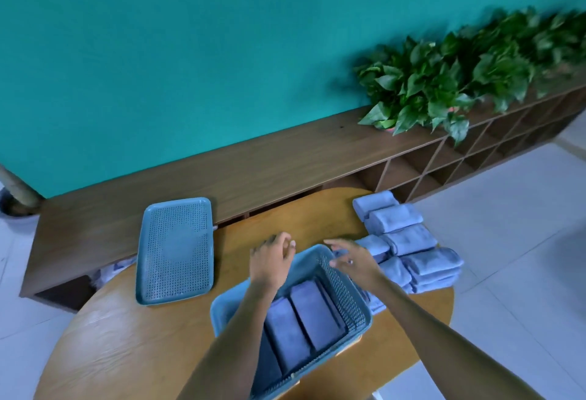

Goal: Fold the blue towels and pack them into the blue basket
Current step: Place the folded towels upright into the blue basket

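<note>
Several folded towels point(409, 241) lie stacked just to the right of the right hand point(355, 261), and that is the side the next reach must go. Their long axes run roughly across the person's view, slanting away to the right, and the nearest ones sit just beyond the right fingertips point(331, 245). The right hand is plainly nearer to the pile; the left hand point(272, 260) hovers on the far side of the basket point(344, 292) from it. Both hands hang apart over the basket's far end, fingers loosely spread, holding nothing.

Below the wrists, the basket already holds about three folded towels laid side by side, long axes running away from the person; space seems left toward the far end, under the hands. Its walls are thin blue plastic pierced with a fine lattice, rectangular with rounded corners. Left of the left hand lies its flat perforated lid point(174, 250) of the same plastic. The towels look soft and napped, a paler blue, folded into plump oblongs. The table point(126, 352) is glossy wood with a rounded edge.
</note>
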